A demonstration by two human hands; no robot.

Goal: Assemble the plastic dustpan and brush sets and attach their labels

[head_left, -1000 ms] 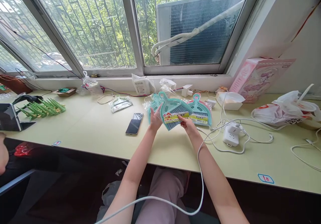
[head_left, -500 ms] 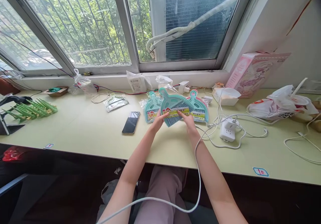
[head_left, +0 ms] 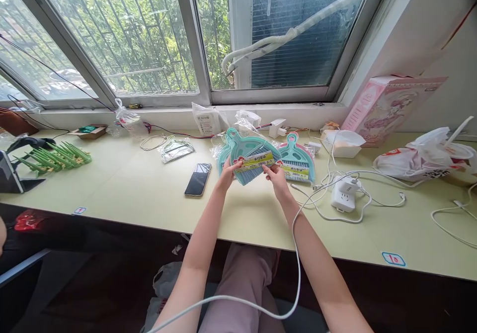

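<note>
Between my two hands is a teal dustpan and brush set with a yellow label, tilted with its handle up to the left. My left hand grips its lower left edge, thumb over the label. My right hand pinches the lower right part at the label's end. Behind it to the right, another teal dustpan set with a pink edge lies on the table. One more teal dustpan, mostly hidden, is behind the held one on the left.
A phone lies left of my hands. At right are a white power adapter with tangled cables, a white paper box and a plastic bag. Green stems lie far left. A white cable crosses over my right forearm.
My left hand has shifted from behind the upper left to the lower left edge of the dustpan set. The set has tipped further left, and the view has moved slightly.
</note>
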